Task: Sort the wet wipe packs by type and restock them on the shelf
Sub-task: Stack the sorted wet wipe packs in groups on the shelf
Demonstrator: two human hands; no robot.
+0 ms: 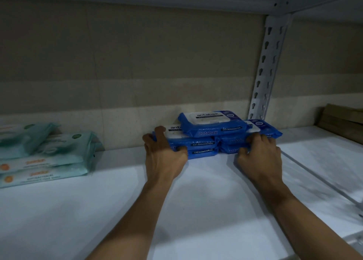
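Observation:
Several blue wet wipe packs are piled at the back of the white shelf, against the wall. One pack lies on top across two short piles. My left hand grips the left pile, fingers over its top and thumb at its front. My right hand holds the right pile, fingers curled on its front edge. At the far left of the shelf, several pale green wet wipe packs lie stacked, some with orange print.
A slotted metal upright stands behind and to the right of the blue packs. Flat brown cardboard lies on the neighbouring shelf at the right. Another shelf board runs overhead.

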